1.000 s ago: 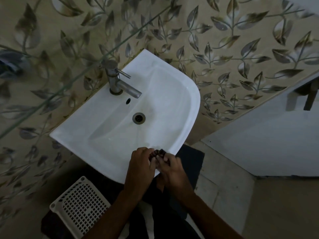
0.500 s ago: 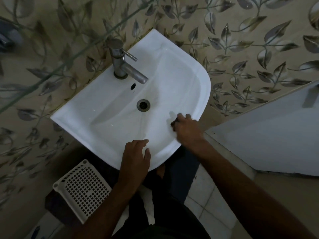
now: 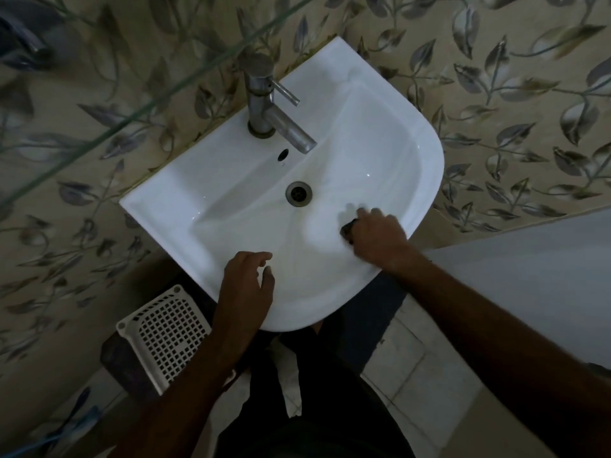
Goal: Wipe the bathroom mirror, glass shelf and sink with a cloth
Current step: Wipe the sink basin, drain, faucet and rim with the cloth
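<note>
A white sink [image 3: 185, 200] is fixed to the leaf-patterned wall, with a steel tap [image 3: 264, 104] at its back and a drain [image 3: 298, 192] in the bowl. My right hand [image 3: 377, 234] grips a small dark cloth [image 3: 347, 230] and presses it on the right inner slope of the bowl; most of the cloth is hidden under the hand. At the sink's front rim hovers my left hand [image 3: 246, 282], fingers relaxed and holding nothing. The glass shelf edge [image 3: 139, 100] crosses the upper left of the view. No mirror is in view.
A white perforated plastic basket [image 3: 165, 335] sits on the floor below the sink's left side. A white panel [image 3: 529, 285] stands at the right. A strip of white paper [image 3: 291, 381] lies on the tiled floor near my legs.
My hands, together at the front rim a second ago, have parted. The right hand carried the cloth into the bowl's right side; the left stayed at the front rim.
</note>
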The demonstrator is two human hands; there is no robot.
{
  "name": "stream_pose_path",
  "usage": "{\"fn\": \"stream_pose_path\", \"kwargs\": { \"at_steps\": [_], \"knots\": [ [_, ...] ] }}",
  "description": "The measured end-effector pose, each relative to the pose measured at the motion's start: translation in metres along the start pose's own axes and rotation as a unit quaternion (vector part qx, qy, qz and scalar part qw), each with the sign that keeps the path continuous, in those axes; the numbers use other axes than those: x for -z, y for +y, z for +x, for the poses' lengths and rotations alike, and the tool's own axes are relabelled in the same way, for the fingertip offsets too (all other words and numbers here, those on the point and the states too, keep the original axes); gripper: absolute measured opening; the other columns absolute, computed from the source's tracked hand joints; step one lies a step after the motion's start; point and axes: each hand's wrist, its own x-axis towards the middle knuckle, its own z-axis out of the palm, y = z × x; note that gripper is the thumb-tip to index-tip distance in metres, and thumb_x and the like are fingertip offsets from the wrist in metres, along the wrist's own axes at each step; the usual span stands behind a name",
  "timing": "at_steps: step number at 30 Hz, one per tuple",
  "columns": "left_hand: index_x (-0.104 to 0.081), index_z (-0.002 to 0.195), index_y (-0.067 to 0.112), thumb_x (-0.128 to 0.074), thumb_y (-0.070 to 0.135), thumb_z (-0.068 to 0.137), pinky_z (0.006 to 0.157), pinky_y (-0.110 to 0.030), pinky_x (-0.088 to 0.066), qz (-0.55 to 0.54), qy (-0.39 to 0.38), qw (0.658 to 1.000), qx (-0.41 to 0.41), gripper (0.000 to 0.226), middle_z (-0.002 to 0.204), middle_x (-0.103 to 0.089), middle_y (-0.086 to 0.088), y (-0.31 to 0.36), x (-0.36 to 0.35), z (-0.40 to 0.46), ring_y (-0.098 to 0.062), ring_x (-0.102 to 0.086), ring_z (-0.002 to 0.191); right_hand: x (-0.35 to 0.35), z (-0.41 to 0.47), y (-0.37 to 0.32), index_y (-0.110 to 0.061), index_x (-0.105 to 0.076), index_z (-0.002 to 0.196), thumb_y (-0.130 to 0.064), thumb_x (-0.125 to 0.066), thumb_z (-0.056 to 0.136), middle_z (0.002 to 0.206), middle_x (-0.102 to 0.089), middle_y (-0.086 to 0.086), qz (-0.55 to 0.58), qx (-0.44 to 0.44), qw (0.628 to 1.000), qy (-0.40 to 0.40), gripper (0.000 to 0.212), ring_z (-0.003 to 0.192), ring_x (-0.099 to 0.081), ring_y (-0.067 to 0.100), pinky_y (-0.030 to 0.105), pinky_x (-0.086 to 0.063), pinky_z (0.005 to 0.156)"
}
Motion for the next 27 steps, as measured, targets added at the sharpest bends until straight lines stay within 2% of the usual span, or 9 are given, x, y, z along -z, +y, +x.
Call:
{"fn": "stream_pose_path", "kwargs": {
  "at_steps": [5,7,10,12,15,19,22,25,27],
  "knots": [
    [-0.065,0.111,0.018,-0.059,0.012,0.091,0.087,-0.014,-0.036,0.013,0.004,1.000,-0.001,0.022,0.101,-0.061,0.004,0.000,-0.008,0.004,-0.014,-0.053,0.090,-0.002,0.052,0.061,-0.006,-0.061,0.123,-0.016,-0.044,0.095,0.133,-0.048,0.014,-0.094,-0.067,0.991,0.063,0.034,0.110,-0.049,0.034,0.041,-0.043,0.085],
    [-0.065,0.112,0.017,-0.058,0.012,0.091,0.086,-0.012,-0.035,0.011,0.005,1.000,0.009,0.022,0.102,-0.061,0.004,0.001,-0.007,0.005,-0.013,-0.053,0.091,-0.004,0.057,0.054,-0.004,-0.056,0.126,-0.015,-0.043,0.095,0.131,-0.048,0.015,-0.106,-0.071,0.990,0.060,0.035,0.110,-0.050,0.033,0.041,-0.045,0.086],
    [-0.064,0.113,0.018,-0.057,0.013,0.092,0.085,-0.021,-0.044,0.005,0.003,1.000,0.013,0.023,0.102,-0.060,0.005,0.002,-0.003,0.004,-0.013,-0.053,0.091,-0.016,0.046,0.023,-0.001,-0.055,0.124,-0.010,-0.040,0.096,0.126,-0.052,0.018,-0.084,-0.039,0.994,0.060,0.034,0.106,-0.054,0.033,0.039,-0.049,0.084],
    [-0.064,0.114,0.018,-0.056,0.013,0.093,0.083,-0.022,-0.046,-0.007,0.002,1.000,0.015,0.023,0.102,-0.059,0.007,0.003,0.000,0.004,-0.012,-0.054,0.090,-0.019,0.032,-0.006,-0.003,-0.056,0.122,-0.011,-0.040,0.096,0.124,-0.052,0.016,-0.036,-0.018,0.998,0.041,0.032,0.105,-0.054,0.031,0.038,-0.048,0.083],
    [-0.064,0.115,0.021,-0.055,0.015,0.094,0.079,-0.009,-0.042,-0.026,0.001,0.999,0.023,0.024,0.101,-0.059,0.010,0.006,0.007,0.006,-0.006,-0.054,0.086,-0.013,0.009,-0.052,-0.007,-0.057,0.119,-0.014,-0.044,0.094,0.124,-0.050,0.011,0.078,0.009,0.997,0.000,0.029,0.107,-0.052,0.029,0.038,-0.047,0.086],
    [-0.064,0.114,0.022,-0.055,0.015,0.095,0.074,-0.005,-0.042,-0.039,0.026,0.998,0.041,0.022,0.099,-0.059,0.012,0.007,0.018,0.007,0.000,-0.055,0.085,-0.017,-0.006,-0.127,-0.008,-0.054,0.124,-0.019,-0.048,0.093,0.126,-0.044,0.012,0.228,0.039,0.971,-0.058,0.033,0.109,-0.049,0.032,0.040,-0.049,0.087],
    [-0.065,0.109,0.016,-0.056,0.010,0.094,0.083,-0.001,-0.038,-0.038,0.061,0.996,0.052,0.019,0.103,-0.061,0.007,0.006,0.028,0.011,0.005,-0.052,0.089,-0.019,0.009,-0.177,-0.010,-0.044,0.137,-0.029,-0.047,0.094,0.133,-0.043,0.016,0.359,0.064,0.931,-0.002,0.047,0.111,-0.045,0.033,0.040,-0.046,0.090],
    [-0.064,0.102,0.018,-0.056,0.006,0.092,0.086,0.000,-0.035,-0.038,0.087,0.995,0.040,0.016,0.101,-0.060,0.007,0.002,0.040,0.016,0.004,-0.052,0.094,-0.002,0.030,-0.197,0.002,-0.046,0.131,-0.004,-0.056,0.093,0.132,-0.042,0.026,0.519,0.024,0.854,0.025,0.040,0.120,-0.042,0.041,0.051,-0.041,0.100],
    [-0.062,0.102,0.021,-0.057,0.009,0.092,0.084,0.000,-0.037,-0.038,0.095,0.994,0.045,0.016,0.101,-0.059,0.009,-0.001,0.049,0.018,0.003,-0.053,0.092,-0.002,0.039,-0.199,-0.005,-0.048,0.134,-0.010,-0.054,0.094,0.130,-0.045,0.021,0.497,0.047,0.865,0.053,0.041,0.117,-0.045,0.040,0.049,-0.044,0.096]
  ]
}}
